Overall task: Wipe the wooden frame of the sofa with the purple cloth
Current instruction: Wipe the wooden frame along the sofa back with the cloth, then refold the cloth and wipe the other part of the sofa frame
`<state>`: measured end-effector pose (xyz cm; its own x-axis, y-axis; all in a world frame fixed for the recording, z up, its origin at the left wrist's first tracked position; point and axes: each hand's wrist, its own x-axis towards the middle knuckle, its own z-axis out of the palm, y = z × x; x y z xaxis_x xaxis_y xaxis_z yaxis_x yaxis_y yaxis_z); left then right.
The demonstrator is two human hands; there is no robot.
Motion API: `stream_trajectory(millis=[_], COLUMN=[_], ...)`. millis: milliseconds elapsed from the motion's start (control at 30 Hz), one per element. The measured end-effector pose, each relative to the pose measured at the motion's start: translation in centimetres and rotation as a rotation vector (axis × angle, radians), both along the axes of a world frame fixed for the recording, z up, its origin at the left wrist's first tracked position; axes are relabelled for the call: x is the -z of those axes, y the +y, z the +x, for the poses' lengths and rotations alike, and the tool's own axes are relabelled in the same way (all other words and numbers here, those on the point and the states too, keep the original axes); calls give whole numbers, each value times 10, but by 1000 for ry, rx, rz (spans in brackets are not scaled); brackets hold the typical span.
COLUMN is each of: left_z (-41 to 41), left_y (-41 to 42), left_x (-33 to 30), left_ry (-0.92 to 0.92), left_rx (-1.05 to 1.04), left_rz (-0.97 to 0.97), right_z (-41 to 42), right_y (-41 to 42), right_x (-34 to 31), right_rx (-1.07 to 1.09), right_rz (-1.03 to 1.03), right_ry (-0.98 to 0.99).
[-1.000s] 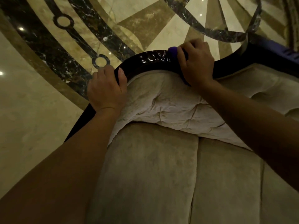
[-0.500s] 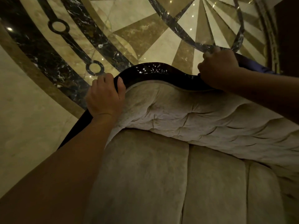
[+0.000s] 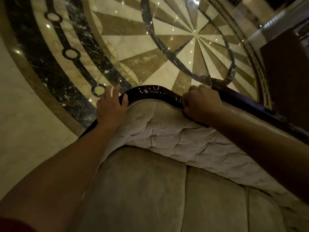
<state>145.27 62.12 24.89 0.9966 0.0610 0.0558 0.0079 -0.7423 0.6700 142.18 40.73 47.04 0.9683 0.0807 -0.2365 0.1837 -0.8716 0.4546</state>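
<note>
While the left hand (image 3: 111,108) rests open, the right hand (image 3: 201,104) fists on the frame (image 3: 153,95).

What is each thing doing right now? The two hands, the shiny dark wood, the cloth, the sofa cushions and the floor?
Left hand: fingers spread, resting on the frame's curve, holding nothing.
Right hand: closed in a fist around the frame's top edge.
Wooden frame: dark, glossy, reflecting lights.
Purple cloth: cannot be seen clearly; probably hidden under the right hand.
Sofa cushions: beige, tufted, nothing lying on them.
Floor: polished patterned marble, shiny.
</note>
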Motion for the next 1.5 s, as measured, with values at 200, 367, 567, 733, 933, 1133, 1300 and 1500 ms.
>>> stream_trajectory(millis=[200, 367, 567, 733, 933, 1133, 1300, 1500], left_z=[-70, -159, -242, -286, -354, -414, -459, -508], left_y=[-22, -71, -93, -111, -130, -115, -93, -105], left_x=[-33, -50, -56, -71, -91, -132, -196, -258], left_ry=[-389, 41, 538, 919, 966, 847, 694, 473], left_rx=[158, 365, 379, 277, 372, 429, 643, 826], left_rz=[-274, -612, -944, -1143, -1006, -982, -1016, -864], right_z=[-89, -154, -236, -310, -399, -480, -541, -603], right_y=[-20, -27, -34, -43, -39, -12, 3, 17], right_x=[39, 54, 67, 90, 102, 71, 32, -10], right_rx=[282, 354, 476, 559, 641, 810, 909, 786], right_rz=[491, 849, 1320, 1472, 1429, 1600, 1858, 2154], right_ry=[50, -83, -261, -406, -576, -735, -784, -626])
